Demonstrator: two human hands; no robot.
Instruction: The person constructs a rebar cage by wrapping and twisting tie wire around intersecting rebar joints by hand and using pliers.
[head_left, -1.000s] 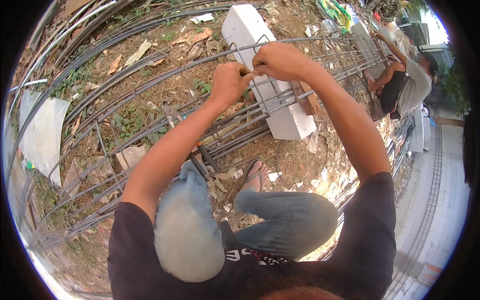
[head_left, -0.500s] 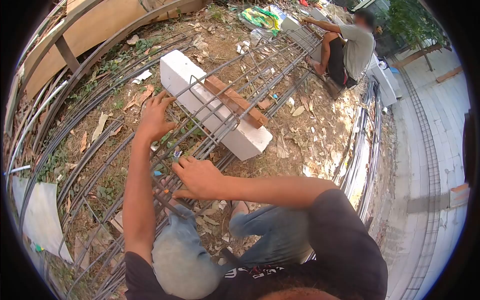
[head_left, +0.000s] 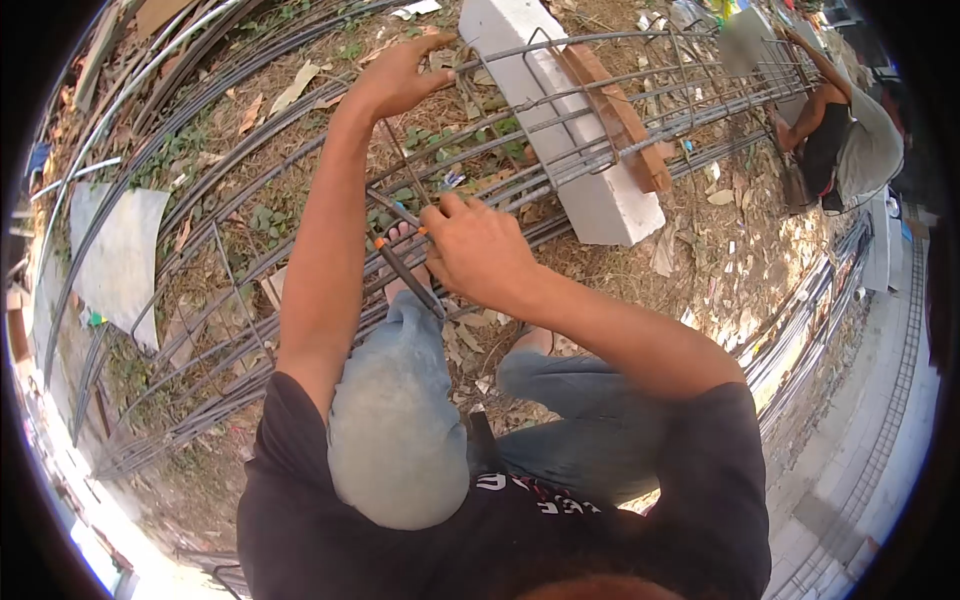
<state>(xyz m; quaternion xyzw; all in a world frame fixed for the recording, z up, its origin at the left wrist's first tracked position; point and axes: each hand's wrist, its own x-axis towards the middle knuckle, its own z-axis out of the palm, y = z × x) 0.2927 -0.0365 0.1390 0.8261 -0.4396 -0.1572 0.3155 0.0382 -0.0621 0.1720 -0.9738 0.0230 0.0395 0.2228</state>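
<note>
My left hand (head_left: 400, 78) is stretched over the far side of a long rebar cage (head_left: 545, 185). Its thumb and forefinger are spread, close to a bar beside the white block, with nothing visible between them. Nearer my knees, my right hand (head_left: 480, 248) is closed on a plier-like tool (head_left: 408, 272) with dark handles and orange bands. One handle sticks out below the fingers; the jaws cannot be made out. A thin bent steel stirrup (head_left: 398, 145) stands between the two hands. The white block (head_left: 610, 205) lies under the cage, with a red-brown brick (head_left: 620, 115) on top of it.
Loose steel bars (head_left: 190, 215) run along the ground to the left, near a pale sheet (head_left: 118, 245). Another person (head_left: 850, 140) squats at the cage's far end. More bars (head_left: 815, 300) lie at right, beside a block wall (head_left: 880, 400). Dry leaves cover the ground.
The view has swung, so the cage and block sit higher and farther right. My right hand has drawn back slightly toward me, and more of the tool shows. My left hand stays near the block.
</note>
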